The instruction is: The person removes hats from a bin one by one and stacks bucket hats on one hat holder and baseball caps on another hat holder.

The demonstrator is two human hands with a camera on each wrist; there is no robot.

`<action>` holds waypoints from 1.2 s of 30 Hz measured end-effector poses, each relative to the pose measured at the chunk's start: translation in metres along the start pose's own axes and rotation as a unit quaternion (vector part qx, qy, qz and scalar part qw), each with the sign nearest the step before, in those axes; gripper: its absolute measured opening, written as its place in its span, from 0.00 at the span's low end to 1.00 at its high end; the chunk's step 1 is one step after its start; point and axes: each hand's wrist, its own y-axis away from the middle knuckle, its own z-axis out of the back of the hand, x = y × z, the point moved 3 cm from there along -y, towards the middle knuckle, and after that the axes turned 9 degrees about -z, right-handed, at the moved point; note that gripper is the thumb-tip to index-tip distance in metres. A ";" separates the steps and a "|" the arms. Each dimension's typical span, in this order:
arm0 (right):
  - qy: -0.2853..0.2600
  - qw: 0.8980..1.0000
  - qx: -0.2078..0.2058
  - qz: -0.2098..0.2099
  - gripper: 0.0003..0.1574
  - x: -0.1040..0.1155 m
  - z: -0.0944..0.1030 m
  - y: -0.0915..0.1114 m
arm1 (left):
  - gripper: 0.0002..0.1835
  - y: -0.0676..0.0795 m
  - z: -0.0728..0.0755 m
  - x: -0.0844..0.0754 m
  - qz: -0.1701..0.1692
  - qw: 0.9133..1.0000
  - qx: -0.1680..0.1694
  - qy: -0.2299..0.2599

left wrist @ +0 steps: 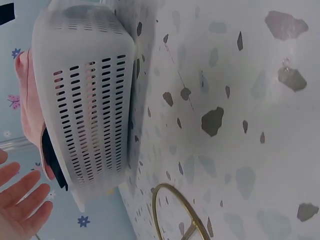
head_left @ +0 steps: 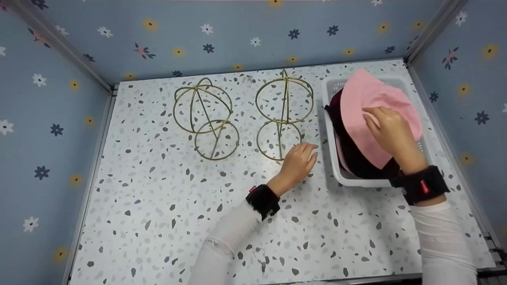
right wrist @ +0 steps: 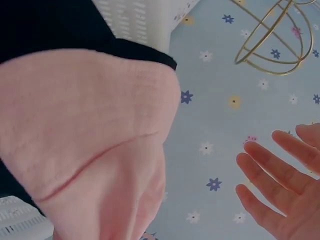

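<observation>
A pink bucket hat lies on top of darker hats in a white plastic basket. Over the pink brim is my right hand; the right wrist view has its fingers spread and apart from the pink fabric. My left hand is low over the table, fingers extended, between the basket's left side and the base of a gold wire stand. In the left wrist view that hand is empty, beside the slotted basket wall.
A second gold wire stand is to the left of the first, both with round tops over ring bases. Speckled white table spreads under everything. Blue floral panels enclose it at the back and both sides.
</observation>
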 end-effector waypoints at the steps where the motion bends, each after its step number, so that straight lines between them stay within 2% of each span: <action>1: 0.001 1.000 0.000 -0.006 0.12 -0.005 0.001 -0.002 | 0.09 -0.001 -0.003 0.000 0.010 1.000 0.008 0.009; 4: 0.006 1.000 -0.004 -0.022 0.11 -0.017 0.005 -0.007 | 0.11 -0.003 -0.014 -0.003 0.051 0.997 0.037 0.039; 6: 0.009 0.999 -0.009 -0.034 0.10 -0.024 0.008 -0.009 | 0.12 -0.004 -0.021 -0.005 0.085 0.992 0.056 0.067; 8: 0.010 0.999 -0.015 -0.044 0.10 -0.030 0.011 -0.011 | 0.13 -0.006 -0.028 -0.007 0.126 0.983 0.072 0.110; 10: 0.009 0.998 -0.022 -0.053 0.11 -0.035 0.013 -0.013 | 0.15 -0.007 -0.034 -0.010 0.168 0.969 0.083 0.163; 13: 0.005 0.998 -0.030 -0.063 0.11 -0.042 0.015 -0.014 | 0.19 -0.007 -0.043 -0.012 0.230 0.937 0.098 0.243; 17: -0.004 0.996 -0.026 -0.084 0.11 -0.051 0.016 -0.015 | 0.27 -0.007 -0.056 -0.014 0.294 0.881 0.118 0.350; 19: -0.012 0.995 -0.021 -0.097 0.12 -0.056 0.016 -0.016 | 0.29 -0.006 -0.061 -0.015 0.315 0.857 0.121 0.390; 20: -0.014 0.994 -0.017 -0.103 0.13 -0.058 0.015 -0.016 | 0.29 -0.006 -0.063 -0.016 0.322 0.847 0.119 0.405; 24: -0.027 0.992 -0.001 -0.124 0.17 -0.067 0.014 -0.016 | 0.26 -0.006 -0.069 -0.019 0.347 0.819 0.098 0.446; 28: -0.042 0.984 0.040 -0.168 0.24 -0.077 0.014 -0.016 | 0.21 -0.005 -0.072 -0.023 0.364 0.774 0.063 0.515; 30: -0.045 0.976 0.068 -0.200 0.28 -0.083 0.014 -0.016 | 0.18 -0.005 -0.073 -0.025 0.367 0.757 0.048 0.539; 31: -0.047 0.972 0.081 -0.216 0.30 -0.086 0.014 -0.015 | 0.18 -0.005 -0.073 -0.026 0.367 0.752 0.043 0.545; 32: -0.048 0.968 0.092 -0.229 0.31 -0.089 0.014 -0.015 | 0.17 -0.005 -0.073 -0.026 0.367 0.752 0.040 0.546; 36: -0.046 0.959 0.119 -0.255 0.35 -0.100 0.011 -0.012 | 0.17 -0.003 -0.074 -0.026 0.371 0.756 0.038 0.538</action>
